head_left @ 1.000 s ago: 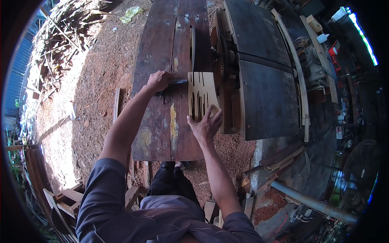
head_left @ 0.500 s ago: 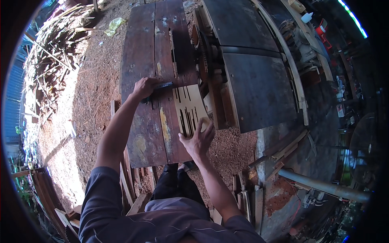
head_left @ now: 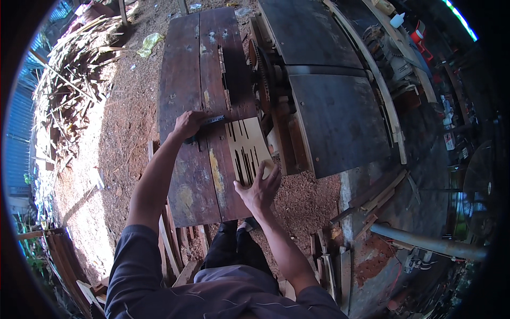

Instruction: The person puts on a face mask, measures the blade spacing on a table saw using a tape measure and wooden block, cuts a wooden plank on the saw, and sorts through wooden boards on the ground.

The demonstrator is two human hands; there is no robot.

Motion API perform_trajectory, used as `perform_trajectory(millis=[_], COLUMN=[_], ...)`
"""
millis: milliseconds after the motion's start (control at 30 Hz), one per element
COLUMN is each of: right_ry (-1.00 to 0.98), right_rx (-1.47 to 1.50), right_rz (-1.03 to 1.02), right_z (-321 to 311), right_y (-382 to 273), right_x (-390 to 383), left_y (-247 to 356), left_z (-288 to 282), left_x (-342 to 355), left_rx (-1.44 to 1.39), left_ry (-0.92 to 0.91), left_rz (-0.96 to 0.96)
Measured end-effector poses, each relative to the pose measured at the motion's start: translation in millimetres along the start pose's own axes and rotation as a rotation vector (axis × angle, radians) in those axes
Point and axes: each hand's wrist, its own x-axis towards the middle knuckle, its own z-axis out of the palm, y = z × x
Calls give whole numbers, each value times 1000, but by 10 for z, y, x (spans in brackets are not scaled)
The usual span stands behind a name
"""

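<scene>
A pale wooden board (head_left: pixel 245 133) with several dark narrow slots lies on the right side of a worn reddish-brown wooden table (head_left: pixel 183 69). My right hand (head_left: pixel 260 190) grips its near end, thumb at the left corner and fingers bent over the right. Beyond the board's far left corner, my left hand (head_left: pixel 188 124) is closed around what looks like a tape measure. Its short marked blade (head_left: pixel 214 120) points right, toward the board's far edge. Most of the tape's body is hidden under the hand; only a dark part shows below.
A long slot (head_left: pixel 225 77) runs through the table. To the right stand a toothed wheel (head_left: pixel 263 74) and dark flat machine tops (head_left: pixel 337 119). Sawdust covers the ground; scrap wood (head_left: pixel 77 72) is heaped at left, and offcuts (head_left: pixel 169 239) lean near my legs. A grey pipe (head_left: pixel 425 242) lies at right.
The whole view has shifted slightly, so the table sits a little lower in it. Both hands, the tape measure and the board keep nearly the same places on the table.
</scene>
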Motion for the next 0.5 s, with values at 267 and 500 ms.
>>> perform_trajectory(millis=[267, 500], right_ry=[-3, -9], right_rx=[-11, 2], right_rz=[49, 44], right_z=[45, 58], right_y=[0, 25], right_x=[-21, -22], left_y=[0, -22], left_z=[-20, -2], left_x=[-18, 12], left_rx=[-16, -2], left_ry=[-28, -52], left_rz=[-7, -20])
